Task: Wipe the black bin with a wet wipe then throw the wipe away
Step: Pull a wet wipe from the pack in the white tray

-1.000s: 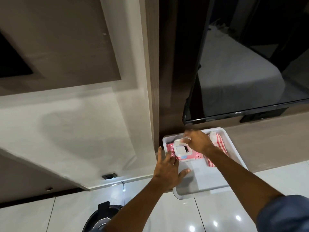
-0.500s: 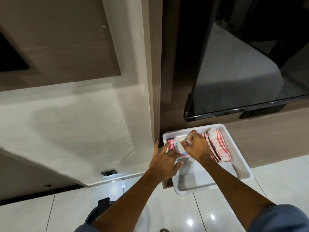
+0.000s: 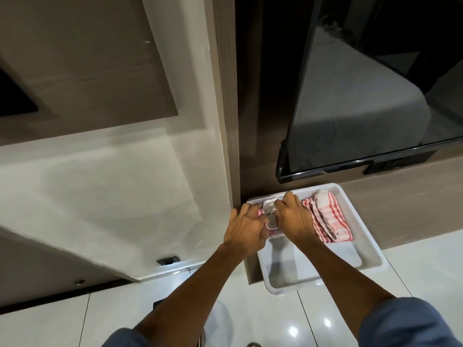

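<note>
A pink wet wipe pack (image 3: 271,219) with a white flip lid lies at the back left of a white tray (image 3: 370,246). My left hand (image 3: 246,227) grips the pack's left end and holds it down. At the open lid, my right hand (image 3: 294,216) has its fingertips pinched on a bit of white wet wipe. Most of the pack is hidden under both hands. Of the black bin (image 3: 157,304) only a small dark edge shows on the floor, beside my left forearm.
A folded red-and-white checked cloth (image 3: 328,221) lies in the tray to the right of the pack. The tray overhangs a low wooden ledge (image 3: 400,209). A black television (image 3: 375,108) hangs just above it. Glossy white floor tiles (image 3: 413,271) lie below.
My left hand has moved from the tray's front edge onto the pack and closed on it. My right hand has stayed at the lid, fingers now pinched. The view has shifted closer.
</note>
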